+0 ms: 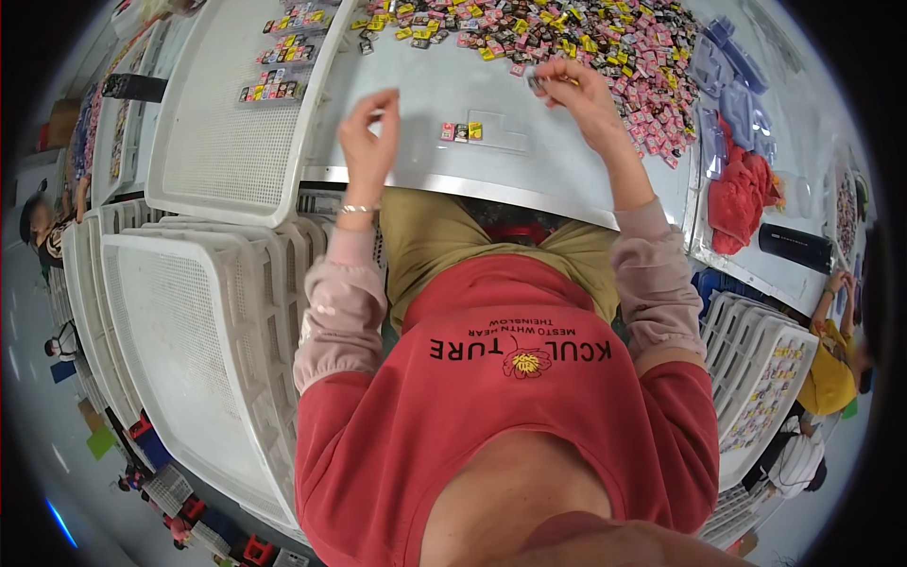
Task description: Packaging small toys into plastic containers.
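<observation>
My right hand (584, 102) is at the near edge of a large heap of small pink, black and yellow packets (652, 80), pinching a small dark packet (537, 85) between thumb and fingers. Over the table to the left, my left hand (367, 142) is raised with its fingers curled in; anything between the fingertips is too small to make out. Between the hands a clear shallow plastic tray (505, 140) lies on the white table (425, 90). A short row of pink, black and yellow packets (461, 132) sits at its left end.
A white mesh tray (227, 142) at left carries filled clear trays (274, 87). Stacked white trays (175, 321) stand below it. At right are translucent purple plastic trays (742, 104), a red cloth (742, 203) and a black box (795, 246). Other people work farther off.
</observation>
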Tool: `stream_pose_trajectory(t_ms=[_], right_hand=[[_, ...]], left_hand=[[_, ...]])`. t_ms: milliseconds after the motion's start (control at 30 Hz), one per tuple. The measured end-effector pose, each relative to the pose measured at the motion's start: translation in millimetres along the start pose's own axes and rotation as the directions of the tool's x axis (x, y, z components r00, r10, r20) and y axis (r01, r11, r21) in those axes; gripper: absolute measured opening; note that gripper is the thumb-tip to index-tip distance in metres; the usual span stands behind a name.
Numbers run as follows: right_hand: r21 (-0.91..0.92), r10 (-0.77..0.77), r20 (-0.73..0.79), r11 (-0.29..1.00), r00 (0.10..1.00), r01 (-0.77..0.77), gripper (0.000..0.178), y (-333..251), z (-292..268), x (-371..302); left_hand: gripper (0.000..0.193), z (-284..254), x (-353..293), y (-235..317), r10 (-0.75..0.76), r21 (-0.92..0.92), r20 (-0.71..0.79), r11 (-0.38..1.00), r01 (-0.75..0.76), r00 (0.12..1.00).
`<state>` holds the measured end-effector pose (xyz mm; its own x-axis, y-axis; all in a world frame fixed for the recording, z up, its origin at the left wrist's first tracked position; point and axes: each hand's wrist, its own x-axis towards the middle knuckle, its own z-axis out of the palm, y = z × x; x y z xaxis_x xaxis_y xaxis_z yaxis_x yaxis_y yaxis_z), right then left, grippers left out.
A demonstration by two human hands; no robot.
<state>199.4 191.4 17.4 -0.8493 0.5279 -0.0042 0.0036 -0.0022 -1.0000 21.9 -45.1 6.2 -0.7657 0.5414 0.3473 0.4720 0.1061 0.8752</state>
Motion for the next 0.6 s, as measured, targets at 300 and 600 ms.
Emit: stream_pose_trajectory(t_ms=[300,600], right_hand=[[-0.501,0.260,0.106,0.848,0.960,-0.174,0.018,39,-42,-18],[-0.720,-0.263,-0.195,0.692,0.945,0.044,0.019,19,-84,23]], left_hand=[[0.037,61,-64,1,0.299,0.279,0.502,0.832,-0.479,0.812],[0.032,72,-69,-2,0.335,0.341,0.373,0.818,-0.464,0.865]])
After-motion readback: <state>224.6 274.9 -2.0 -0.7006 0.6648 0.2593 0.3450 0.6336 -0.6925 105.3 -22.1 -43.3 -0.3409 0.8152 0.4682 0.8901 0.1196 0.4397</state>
